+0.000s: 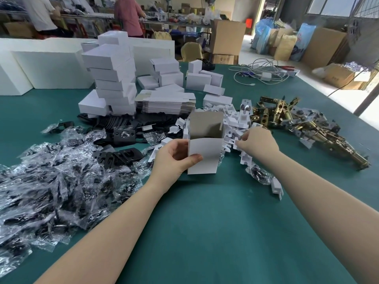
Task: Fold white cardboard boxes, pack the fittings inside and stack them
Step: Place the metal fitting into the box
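**Inspector:** Fingers of your left hand (174, 155) are curled round the left wall of the white box (205, 149), thumb pressed flat on its front panel. You hold it upright on the green bench (205, 222), top flaps open, grey inner face showing.

**Operator:** And my right?

**Inspector:** Your right hand (257, 141) sits just right of the box, in the pile of white card inserts (235, 128). Its fingers are bent and pinch one insert at the pile's near edge. That hand is apart from the box.

**Operator:** Where are the fittings?

**Inspector:** Brass latch fittings (303, 124) lie heaped to your right, well apart from the box. Clear bags of black parts (51, 181) spread across the bench on your left. Black plates (123, 155) lie between those bags and your left hand. One loose insert (276, 187) lies by your right forearm.

**Operator:** Finished stock?

**Inspector:** Folded white boxes stand in a leaning stack (112, 78) at the far left, with more beside it. A bundle of flat blanks (166, 103) lies just behind the box you hold. White cables (260, 72) lie at the far right of the bench. I cannot tell whether anything is inside your box.
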`<state>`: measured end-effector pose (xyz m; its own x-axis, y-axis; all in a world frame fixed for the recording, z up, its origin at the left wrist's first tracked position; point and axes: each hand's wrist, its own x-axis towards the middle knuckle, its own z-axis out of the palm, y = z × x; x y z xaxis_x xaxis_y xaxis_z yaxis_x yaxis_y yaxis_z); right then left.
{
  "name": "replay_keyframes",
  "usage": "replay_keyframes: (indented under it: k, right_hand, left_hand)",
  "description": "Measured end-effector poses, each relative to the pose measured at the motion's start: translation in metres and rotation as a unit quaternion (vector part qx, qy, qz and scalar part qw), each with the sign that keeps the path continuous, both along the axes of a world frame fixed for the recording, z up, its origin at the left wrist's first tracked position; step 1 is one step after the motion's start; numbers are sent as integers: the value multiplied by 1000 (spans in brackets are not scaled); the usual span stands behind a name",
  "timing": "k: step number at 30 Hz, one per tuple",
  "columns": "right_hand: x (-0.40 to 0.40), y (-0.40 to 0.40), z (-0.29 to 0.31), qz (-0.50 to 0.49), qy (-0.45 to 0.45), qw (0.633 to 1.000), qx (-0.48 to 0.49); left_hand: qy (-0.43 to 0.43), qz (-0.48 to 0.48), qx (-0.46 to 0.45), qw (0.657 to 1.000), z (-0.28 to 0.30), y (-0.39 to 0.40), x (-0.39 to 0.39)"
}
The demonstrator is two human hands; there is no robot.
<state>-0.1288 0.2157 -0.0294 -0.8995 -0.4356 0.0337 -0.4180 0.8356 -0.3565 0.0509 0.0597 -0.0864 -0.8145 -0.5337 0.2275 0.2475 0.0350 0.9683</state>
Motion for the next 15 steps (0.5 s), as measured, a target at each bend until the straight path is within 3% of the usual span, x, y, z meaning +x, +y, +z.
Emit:
replay_keyframes:
  k: [6,9,13,15]
  right_hand:
    - [-7,11,4,-37,-57,978,-198]
    - [-8,15,12,-31,-82,966,-244]
    - [-7,18,18,6,-128,973,-193]
    - [-5,19,16,34,-69,992,-98]
  left_hand:
    - [2,-6,5,1000,0,1,0]
    - [2,-5,1,1000,1,1,1]
    - [3,-7,-4,1000,0,0,1]
    - [3,-7,-4,1000,0,0,1]
